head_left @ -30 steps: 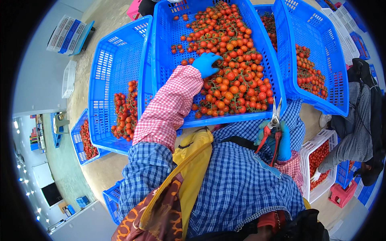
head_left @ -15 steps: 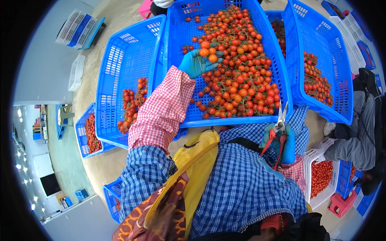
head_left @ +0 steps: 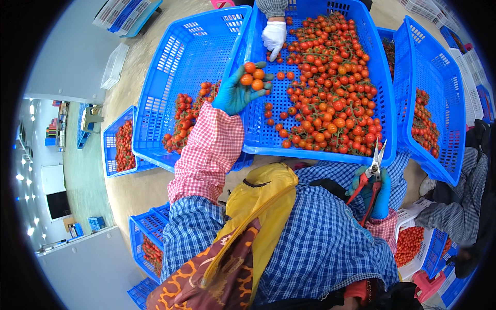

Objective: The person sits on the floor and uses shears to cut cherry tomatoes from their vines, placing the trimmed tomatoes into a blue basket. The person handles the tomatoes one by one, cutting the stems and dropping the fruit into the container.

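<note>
Since the frame half a second back: left grip [head_left: 231,98], blue-gloved, is moving leftward off the big heap, carrying a tomato cluster [head_left: 259,74]; a co-worker's white-gloved hand [head_left: 274,35] is now reaching into the middle crate's upper left corner.

Far left: small blue crate [head_left: 109,147] is sitting low, holding loose-looking red tomatoes.

Next: left crate [head_left: 178,67] is tilting, bunched tomatoes [head_left: 178,137] gathering toward its lower right side.

Between left and middle crates: left grip is hovering over the adjoining rims, palm turned up, fingers curling round the cluster; at least four fruits are showing, orange to red. Cluster is not resting in any crate.

Middle: middle crate [head_left: 257,121] is bearing the largest heap [head_left: 336,93], stems tangling through it, a few single fruits lying apart on its left side. Co-worker's fingers are pointing down near some of these; whether they are touching any, cannot tell.

Below its right corner: right grip [head_left: 381,199], also blue-gloved, is closing around red-handled snips [head_left: 373,170], blades pointing up, tips standing slightly apart, not cutting.

Right: right crate [head_left: 442,72] is tilting, holding more bunches [head_left: 426,126].

Progress, judging by the piles: work is seemingly running partway; smaller portions are lying in both side crates, most fruit is remaining in the middle.
</note>
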`<state>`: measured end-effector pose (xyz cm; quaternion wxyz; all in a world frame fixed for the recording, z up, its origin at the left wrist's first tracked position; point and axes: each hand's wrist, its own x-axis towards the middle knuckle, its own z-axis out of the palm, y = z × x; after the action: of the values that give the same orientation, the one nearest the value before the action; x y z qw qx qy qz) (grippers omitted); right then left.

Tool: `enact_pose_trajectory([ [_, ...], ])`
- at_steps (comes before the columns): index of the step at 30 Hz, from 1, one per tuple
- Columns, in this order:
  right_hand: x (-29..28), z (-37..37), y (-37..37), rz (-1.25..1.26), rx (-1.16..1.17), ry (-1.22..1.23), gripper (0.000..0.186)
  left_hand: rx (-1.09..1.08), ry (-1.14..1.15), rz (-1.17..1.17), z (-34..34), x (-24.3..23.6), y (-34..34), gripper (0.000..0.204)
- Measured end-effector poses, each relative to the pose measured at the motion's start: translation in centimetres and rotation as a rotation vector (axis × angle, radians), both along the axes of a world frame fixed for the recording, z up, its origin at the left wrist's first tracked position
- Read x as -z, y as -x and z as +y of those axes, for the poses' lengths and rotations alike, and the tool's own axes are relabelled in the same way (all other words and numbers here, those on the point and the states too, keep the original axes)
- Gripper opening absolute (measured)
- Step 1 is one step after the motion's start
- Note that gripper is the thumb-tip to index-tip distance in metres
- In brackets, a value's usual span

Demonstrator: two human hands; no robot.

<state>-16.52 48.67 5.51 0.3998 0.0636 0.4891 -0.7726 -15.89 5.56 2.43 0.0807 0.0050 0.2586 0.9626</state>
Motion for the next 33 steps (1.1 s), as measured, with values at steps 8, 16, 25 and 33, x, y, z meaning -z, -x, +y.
enact_pose_trajectory([
  [8, 0.1, -0.5, -0.2, -0.026, -0.018, -0.093, 0.064, -0.034, 1.138, -0.232, 1.0, 2.3, 8.6, 0.054],
  [16, 0.1, 1.1, 0.0, -0.049, 0.097, -0.009, 0.062, -0.119, 2.63, -0.151, 1.1, 8.2, 15.5, 0.047],
  [25, 0.5, 0.5, 0.5, -0.028, 0.039, -0.053, 0.063, 0.509, 2.071, 0.145, 2.7, 10.9, 13.8, 0.057],
  [33, 0.5, 1.3, 0.5, 0.009, 0.072, -0.029, 0.063, 0.432, 0.838, -0.411, 2.1, 7.3, 13.6, 0.044],
])
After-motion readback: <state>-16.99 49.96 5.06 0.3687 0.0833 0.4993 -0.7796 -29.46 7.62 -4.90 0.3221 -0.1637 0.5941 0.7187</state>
